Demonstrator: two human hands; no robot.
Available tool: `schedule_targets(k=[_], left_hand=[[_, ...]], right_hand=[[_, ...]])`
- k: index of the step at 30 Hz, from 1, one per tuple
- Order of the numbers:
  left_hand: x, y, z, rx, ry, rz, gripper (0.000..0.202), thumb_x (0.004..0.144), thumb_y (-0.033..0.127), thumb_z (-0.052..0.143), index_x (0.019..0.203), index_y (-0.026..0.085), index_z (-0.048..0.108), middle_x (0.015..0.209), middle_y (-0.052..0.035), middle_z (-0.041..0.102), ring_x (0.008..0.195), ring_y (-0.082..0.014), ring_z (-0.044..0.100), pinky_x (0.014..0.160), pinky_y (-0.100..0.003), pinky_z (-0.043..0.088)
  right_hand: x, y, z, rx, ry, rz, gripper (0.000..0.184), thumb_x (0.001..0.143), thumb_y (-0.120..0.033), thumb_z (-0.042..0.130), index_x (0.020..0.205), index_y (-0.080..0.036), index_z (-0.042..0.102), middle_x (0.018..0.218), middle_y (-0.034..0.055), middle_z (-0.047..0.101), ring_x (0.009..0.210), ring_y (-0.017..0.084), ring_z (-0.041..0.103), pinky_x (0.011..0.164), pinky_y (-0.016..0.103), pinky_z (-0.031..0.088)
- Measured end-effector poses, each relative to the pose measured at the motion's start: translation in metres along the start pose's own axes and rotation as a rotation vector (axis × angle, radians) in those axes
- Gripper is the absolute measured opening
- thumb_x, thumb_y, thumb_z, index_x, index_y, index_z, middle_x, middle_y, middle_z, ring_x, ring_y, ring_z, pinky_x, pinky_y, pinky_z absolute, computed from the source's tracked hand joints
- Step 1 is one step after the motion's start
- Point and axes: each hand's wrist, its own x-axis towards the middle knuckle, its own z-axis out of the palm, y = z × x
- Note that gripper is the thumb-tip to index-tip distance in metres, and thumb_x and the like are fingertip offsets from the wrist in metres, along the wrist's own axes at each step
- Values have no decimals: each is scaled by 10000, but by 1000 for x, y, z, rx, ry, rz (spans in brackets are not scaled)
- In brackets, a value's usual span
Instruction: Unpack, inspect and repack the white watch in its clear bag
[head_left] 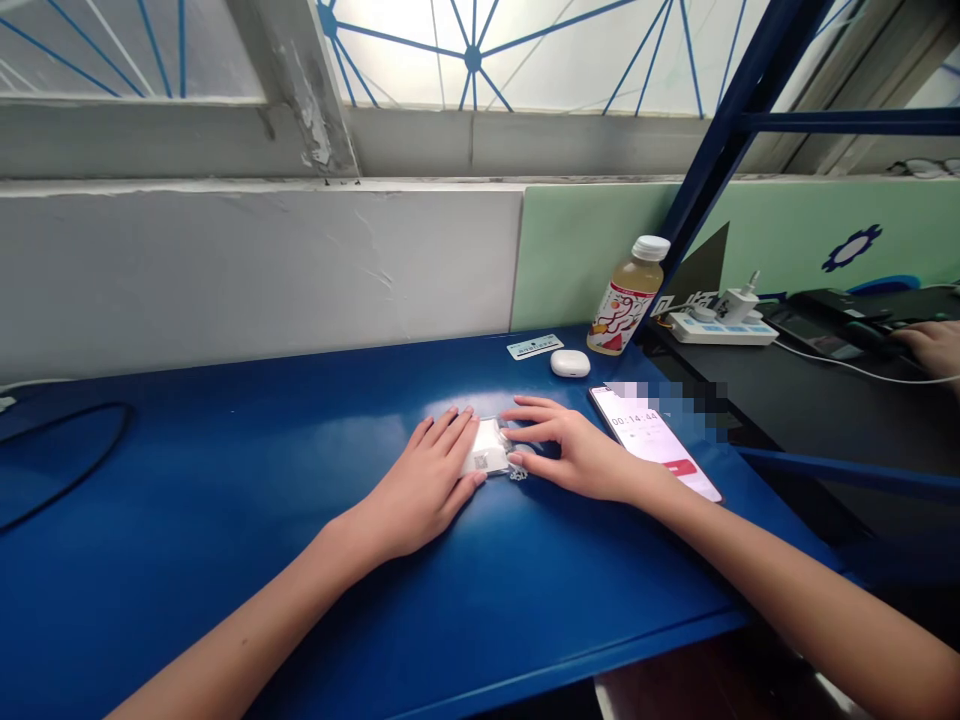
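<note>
My left hand (424,485) lies flat on the blue table (225,520), its stretched fingers resting on the left part of a small white packet (489,452) with a printed label. My right hand (574,450) reaches in from the right, fingers extended, their tips touching the packet's right edge. A small clear or silvery bit (517,472) lies just below the packet by my right thumb; I cannot make out what it is. Both hands lie open against the packet rather than gripping it.
A phone (656,440) showing a timer lies right of my right hand. A white earbud case (570,363), a small card (534,347) and a drink bottle (628,297) stand behind. A power strip (721,325) and another person's hand (934,345) are at far right. A black cable (67,450) loops at left.
</note>
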Motion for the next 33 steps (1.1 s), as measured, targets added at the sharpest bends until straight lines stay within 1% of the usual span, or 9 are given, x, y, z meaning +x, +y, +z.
schedule_targets(k=[8,12,17,19,23,26,29,31,33], left_hand=[[0,2,0,6,-1,9,619,1037,468,275,1537,103,249,1596,-163,258,1491,-302,186,1178,-515,218],[0,3,0,8,-7,10,613,1042,454,251,1535,90,245,1597,-174,247,1491,-311,185,1173,-527,218],[0,3,0,22,-24,8,604,1045,434,251,1535,80,248,1595,-158,269,1495,-322,159,1179,-533,199],[0,4,0,22,-30,11,600,1046,439,253,1535,92,252,1596,-148,272,1493,-324,163,1176,-534,204],[0,3,-1,23,-37,19,603,1044,445,264,1544,108,234,1605,-137,254,1493,-331,160,1179,-539,194],[0,3,-2,21,-44,17,628,1039,468,273,1546,101,222,1607,-143,245,1493,-334,159,1179,-538,194],[0,3,-1,15,-35,17,635,1038,489,274,1541,104,240,1606,-140,251,1494,-325,162,1184,-522,195],[0,3,-1,10,-27,26,628,1039,492,278,1544,120,239,1609,-129,247,1497,-318,151,1188,-515,192],[-1,4,-2,-1,-21,45,623,1041,488,286,1548,131,228,1612,-122,240,1500,-307,141,1193,-501,193]], right_hand=[[-6,-9,9,-181,4,-138,327,984,-240,457,1207,-132,670,1347,146,612,1380,302,422,1091,478,432],[-6,-7,10,-119,20,-141,317,967,-241,497,1228,-156,656,1354,146,606,1362,289,449,1080,485,446],[-5,-4,7,-105,6,-129,247,944,-267,543,1107,-183,709,1356,127,611,1324,274,500,1062,463,469],[-4,-7,7,-182,18,-161,248,932,-271,555,1086,-164,716,1375,135,597,1359,293,460,1071,469,461],[1,-18,11,-406,24,-333,256,907,-259,559,975,-77,727,1487,194,470,1455,332,296,1169,480,336],[4,-23,8,-437,25,-353,266,917,-270,540,906,-90,737,1499,196,453,1454,315,306,1177,450,328],[2,-17,0,-400,45,-271,259,935,-286,533,994,-141,740,1508,164,451,1443,313,330,1142,479,372],[-1,-9,-6,-395,57,-216,263,945,-223,508,1097,-157,713,1464,164,503,1391,313,415,1090,491,430],[-2,-1,-10,-404,66,-200,334,929,-121,481,1213,-135,655,1393,174,568,1309,302,508,1036,473,481]])
